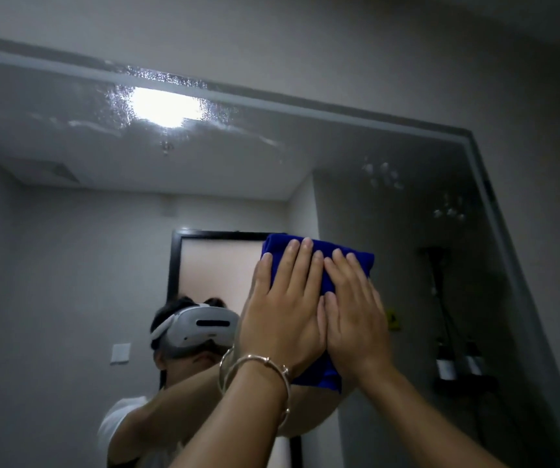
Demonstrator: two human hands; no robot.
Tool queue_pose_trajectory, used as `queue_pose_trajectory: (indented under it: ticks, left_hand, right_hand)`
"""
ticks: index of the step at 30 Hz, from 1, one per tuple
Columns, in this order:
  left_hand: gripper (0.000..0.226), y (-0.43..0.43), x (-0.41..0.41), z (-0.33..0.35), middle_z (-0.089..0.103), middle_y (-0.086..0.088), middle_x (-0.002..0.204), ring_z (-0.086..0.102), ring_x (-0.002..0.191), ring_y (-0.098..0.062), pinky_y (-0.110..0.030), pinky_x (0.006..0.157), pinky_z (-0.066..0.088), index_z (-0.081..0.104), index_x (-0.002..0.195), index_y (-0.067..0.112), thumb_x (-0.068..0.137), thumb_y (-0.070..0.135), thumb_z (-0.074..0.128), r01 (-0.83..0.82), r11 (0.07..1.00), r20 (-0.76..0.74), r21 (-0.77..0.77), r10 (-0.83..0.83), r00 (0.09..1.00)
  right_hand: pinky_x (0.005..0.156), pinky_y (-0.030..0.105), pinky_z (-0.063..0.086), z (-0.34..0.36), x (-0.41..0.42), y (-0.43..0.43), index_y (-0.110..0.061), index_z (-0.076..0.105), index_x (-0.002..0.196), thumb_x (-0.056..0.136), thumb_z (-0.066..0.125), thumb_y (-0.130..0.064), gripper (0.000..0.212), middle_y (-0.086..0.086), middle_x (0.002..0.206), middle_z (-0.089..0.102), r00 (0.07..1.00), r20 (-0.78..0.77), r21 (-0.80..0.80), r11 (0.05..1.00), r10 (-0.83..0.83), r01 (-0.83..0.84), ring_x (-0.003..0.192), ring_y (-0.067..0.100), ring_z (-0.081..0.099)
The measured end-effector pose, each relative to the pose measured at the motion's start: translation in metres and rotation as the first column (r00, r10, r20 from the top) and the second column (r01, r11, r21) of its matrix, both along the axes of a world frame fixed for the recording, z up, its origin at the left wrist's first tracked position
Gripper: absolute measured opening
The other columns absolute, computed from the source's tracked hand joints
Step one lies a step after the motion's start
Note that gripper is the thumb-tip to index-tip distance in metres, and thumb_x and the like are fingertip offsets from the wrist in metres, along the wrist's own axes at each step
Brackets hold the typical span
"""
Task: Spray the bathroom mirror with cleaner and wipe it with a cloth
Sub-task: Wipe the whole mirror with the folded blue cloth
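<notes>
A large wall mirror fills most of the view, with spray droplets and streaks near its top edge and at the upper right. A folded blue cloth lies flat against the glass at the centre. My left hand, with a metal bracelet on its wrist, presses the cloth with straight fingers. Beside it, my right hand also presses flat on the cloth, fingers straight and pointing up. No spray bottle is in sight.
The mirror's frame slants down at the right, with grey wall beyond it. The glass reflects a person wearing a headset, a ceiling light, a doorway, and a shelf with two dark bottles at the right.
</notes>
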State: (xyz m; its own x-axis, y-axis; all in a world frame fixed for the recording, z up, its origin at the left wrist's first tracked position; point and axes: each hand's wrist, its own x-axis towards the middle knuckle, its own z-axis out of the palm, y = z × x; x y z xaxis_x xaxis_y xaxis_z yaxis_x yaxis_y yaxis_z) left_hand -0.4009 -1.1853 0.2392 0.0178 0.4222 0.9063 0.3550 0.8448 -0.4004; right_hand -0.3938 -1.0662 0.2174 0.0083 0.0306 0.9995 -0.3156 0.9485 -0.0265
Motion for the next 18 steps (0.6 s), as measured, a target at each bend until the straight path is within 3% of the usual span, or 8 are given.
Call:
queue_pose_trajectory:
  ticks: [5, 18]
  left_hand:
    - [0.06, 0.0004, -0.002, -0.0005, 0.016, -0.011, 0.154, 0.012, 0.143, -0.026, -0.049, 0.116, 0.009, 0.021, 0.146, 0.012, 0.093, 0.038, 0.015, -0.031, 1.0, -0.013, 0.005, 0.031, 0.999]
    - [0.059, 0.0034, 0.0072, -0.001, 0.03, -0.012, 0.15, 0.026, 0.139, -0.027, -0.05, 0.113, 0.021, 0.035, 0.142, 0.01, 0.089, 0.035, 0.024, -0.112, 0.994, -0.01, 0.021, 0.112, 0.994]
  right_hand:
    - [0.114, 0.037, 0.016, 0.0004, -0.0002, 0.0011, -0.023, 0.028, 0.142, 0.092, 0.023, -0.033, 0.052, -0.011, 0.148, 0.022, 1.0, -0.008, 0.015, 1.0, 0.018, -0.018, 0.141, 0.004, 0.012]
    - [0.112, 0.037, 0.014, -0.0001, 0.0039, 0.0024, -0.015, 0.037, 0.142, 0.093, 0.024, -0.029, 0.053, 0.002, 0.15, 0.034, 1.0, -0.007, 0.029, 1.0, 0.001, -0.001, 0.141, 0.016, 0.02]
